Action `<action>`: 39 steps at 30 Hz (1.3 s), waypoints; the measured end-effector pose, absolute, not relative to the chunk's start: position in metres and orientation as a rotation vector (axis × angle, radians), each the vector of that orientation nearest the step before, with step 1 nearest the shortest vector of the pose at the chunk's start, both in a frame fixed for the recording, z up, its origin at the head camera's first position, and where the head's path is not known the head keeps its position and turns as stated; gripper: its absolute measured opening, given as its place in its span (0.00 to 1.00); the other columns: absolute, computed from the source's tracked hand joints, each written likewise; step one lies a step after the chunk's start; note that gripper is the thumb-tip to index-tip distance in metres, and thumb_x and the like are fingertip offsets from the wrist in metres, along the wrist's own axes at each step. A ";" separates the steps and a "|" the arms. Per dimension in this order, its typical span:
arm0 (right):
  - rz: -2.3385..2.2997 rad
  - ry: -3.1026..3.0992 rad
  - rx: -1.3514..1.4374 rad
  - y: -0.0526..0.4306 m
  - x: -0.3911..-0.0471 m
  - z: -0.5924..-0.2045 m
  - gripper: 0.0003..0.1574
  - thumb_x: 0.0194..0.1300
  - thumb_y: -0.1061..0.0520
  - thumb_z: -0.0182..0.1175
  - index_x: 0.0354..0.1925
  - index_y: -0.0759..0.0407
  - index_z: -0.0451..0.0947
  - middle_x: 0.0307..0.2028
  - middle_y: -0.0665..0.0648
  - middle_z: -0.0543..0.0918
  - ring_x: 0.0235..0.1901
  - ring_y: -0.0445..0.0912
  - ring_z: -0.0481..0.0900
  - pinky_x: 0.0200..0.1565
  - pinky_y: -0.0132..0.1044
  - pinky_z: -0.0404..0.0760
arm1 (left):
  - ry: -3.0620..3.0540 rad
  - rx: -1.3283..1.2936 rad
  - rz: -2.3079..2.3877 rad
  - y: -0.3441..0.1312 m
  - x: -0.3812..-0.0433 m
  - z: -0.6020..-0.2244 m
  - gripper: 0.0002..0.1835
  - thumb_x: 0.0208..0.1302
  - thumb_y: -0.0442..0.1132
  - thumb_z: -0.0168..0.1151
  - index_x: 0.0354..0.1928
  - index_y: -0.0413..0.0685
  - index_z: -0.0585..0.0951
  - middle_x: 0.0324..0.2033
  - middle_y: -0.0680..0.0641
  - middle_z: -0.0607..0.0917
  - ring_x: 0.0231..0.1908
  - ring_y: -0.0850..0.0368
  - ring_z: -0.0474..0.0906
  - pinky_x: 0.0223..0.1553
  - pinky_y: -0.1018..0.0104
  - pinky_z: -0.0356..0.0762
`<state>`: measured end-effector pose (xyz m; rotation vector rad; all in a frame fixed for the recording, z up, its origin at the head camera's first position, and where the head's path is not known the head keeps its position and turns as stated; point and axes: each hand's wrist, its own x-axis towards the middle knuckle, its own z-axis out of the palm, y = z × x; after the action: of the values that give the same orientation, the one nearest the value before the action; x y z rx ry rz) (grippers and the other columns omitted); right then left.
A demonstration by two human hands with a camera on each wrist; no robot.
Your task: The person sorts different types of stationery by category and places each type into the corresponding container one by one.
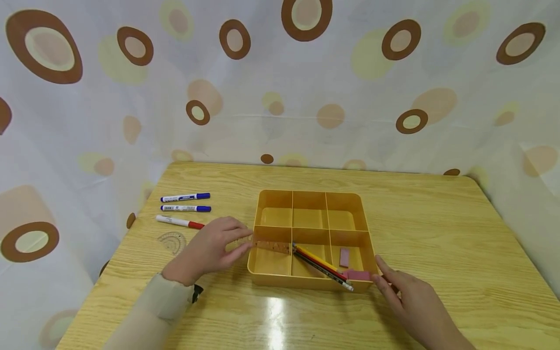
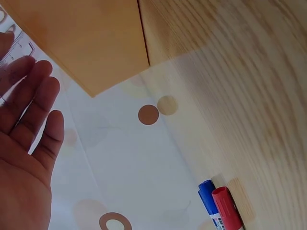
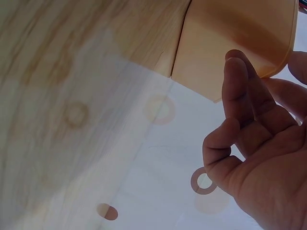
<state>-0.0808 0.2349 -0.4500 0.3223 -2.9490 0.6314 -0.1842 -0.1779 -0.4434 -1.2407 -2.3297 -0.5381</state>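
My left hand [image 1: 214, 248] is at the left wall of an orange six-compartment tray [image 1: 310, 227]. Its thumb and fingers pinch a clear ruler [image 1: 273, 247], whose far part reaches over the front left compartment. In the left wrist view the ruler [image 2: 21, 47] shows between thumb and fingers. My right hand [image 1: 409, 296] touches the tray's front right corner with its fingertips; the right wrist view shows the fingers [image 3: 237, 88] extended along the outer wall. Several pencils [image 1: 319, 262] lie slantwise over the front compartments. Two pink erasers, one upright [image 1: 344, 257] and one lengthwise [image 1: 358, 275], are in the front right compartment.
Left of the tray lie two blue-capped markers, one farther back [image 1: 184, 197] and one nearer [image 1: 185, 208], plus a red-capped marker [image 1: 179, 221]. A clear protractor [image 1: 172, 242] is beside my left wrist. A patterned curtain [image 1: 328, 97] hangs behind the wooden table [image 1: 437, 209].
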 end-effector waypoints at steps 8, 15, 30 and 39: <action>0.663 -2.968 0.298 0.233 -0.081 -0.449 0.31 0.73 0.45 0.52 0.66 0.60 0.69 0.22 0.41 0.78 0.18 0.34 0.61 0.25 0.29 0.66 | -2.361 -1.165 -0.524 -0.180 -0.182 -0.444 0.21 0.61 0.45 0.68 0.54 0.43 0.82 0.49 0.47 0.84 0.49 0.52 0.80 0.52 0.56 0.78; 0.648 -2.897 0.340 0.234 -0.080 -0.449 0.29 0.72 0.47 0.55 0.64 0.61 0.72 0.38 0.52 0.87 0.23 0.35 0.67 0.28 0.30 0.69 | -2.416 -0.950 -0.517 -0.203 -0.170 -0.438 0.30 0.62 0.50 0.65 0.63 0.44 0.74 0.56 0.44 0.79 0.55 0.47 0.76 0.56 0.51 0.74; 0.640 -2.946 0.323 0.237 -0.083 -0.448 0.31 0.73 0.45 0.52 0.65 0.61 0.70 0.31 0.48 0.84 0.22 0.35 0.66 0.27 0.30 0.68 | -2.991 -0.601 -0.059 -0.301 -0.150 -0.459 0.22 0.63 0.33 0.60 0.60 0.46 0.78 0.53 0.42 0.81 0.53 0.39 0.76 0.41 0.43 0.76; 0.630 -2.929 0.361 0.235 -0.084 -0.452 0.29 0.73 0.47 0.54 0.64 0.63 0.71 0.38 0.52 0.86 0.24 0.36 0.69 0.28 0.31 0.71 | -3.132 -0.559 -0.123 -0.330 -0.158 -0.466 0.30 0.61 0.36 0.64 0.66 0.47 0.72 0.59 0.37 0.76 0.57 0.31 0.69 0.50 0.34 0.71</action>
<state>-0.0839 0.2355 -0.4525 0.3609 -2.9294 0.6295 -0.1584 -0.3298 -0.4656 -0.5595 -3.1325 -0.1234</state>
